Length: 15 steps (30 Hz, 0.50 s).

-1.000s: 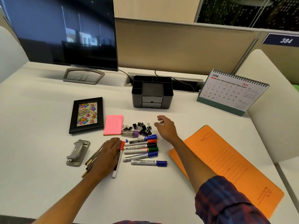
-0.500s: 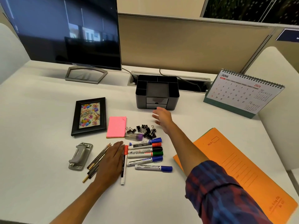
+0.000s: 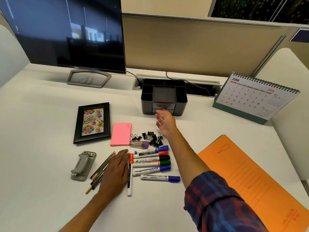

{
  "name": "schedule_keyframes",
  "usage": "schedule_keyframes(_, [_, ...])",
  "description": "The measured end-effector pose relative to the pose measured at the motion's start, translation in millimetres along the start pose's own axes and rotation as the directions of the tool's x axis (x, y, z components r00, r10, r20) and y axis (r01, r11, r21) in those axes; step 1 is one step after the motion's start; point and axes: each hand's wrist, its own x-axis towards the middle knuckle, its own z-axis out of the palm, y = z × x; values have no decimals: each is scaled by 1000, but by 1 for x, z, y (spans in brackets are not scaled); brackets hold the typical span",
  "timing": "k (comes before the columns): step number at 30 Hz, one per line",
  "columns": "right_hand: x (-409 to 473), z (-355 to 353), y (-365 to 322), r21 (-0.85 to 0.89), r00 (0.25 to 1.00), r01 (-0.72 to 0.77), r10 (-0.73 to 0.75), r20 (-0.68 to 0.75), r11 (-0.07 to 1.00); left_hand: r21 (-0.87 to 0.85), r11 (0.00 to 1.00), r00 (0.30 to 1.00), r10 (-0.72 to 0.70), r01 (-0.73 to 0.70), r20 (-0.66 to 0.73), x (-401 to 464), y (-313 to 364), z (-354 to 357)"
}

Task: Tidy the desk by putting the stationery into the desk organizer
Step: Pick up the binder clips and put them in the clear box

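White worktop (image 3: 50,114), markers (image 3: 151,162) and pencils (image 3: 102,166) loose. Black plastic desk organizer (image 3: 163,96) sits at back. Our right hand (image 3: 164,122) is released, reaching its drawers; left hand (image 3: 117,171) flat, empty. We pull the organizer closer first.

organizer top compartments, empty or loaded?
Empty as far as visible: the desk organizer shows only bare black compartment floors. Drawer contents cannot be told.

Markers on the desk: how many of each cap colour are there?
Blue caps: 3
Red caps: 2
Black cap: 1
Green cap: 1
Total: 7 markers
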Motion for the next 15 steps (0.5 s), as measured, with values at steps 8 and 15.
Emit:
schedule_keyframes(8, [-5,4,-6,90,999,-32,28,42,995,-2,1000,1000,1,-1,-1,0,2,-2])
schedule_keyframes(15, [-11,-4,6,39,994,12,-7,-108,999,-8,1000,1000,-3,3,1,0,1,-1])
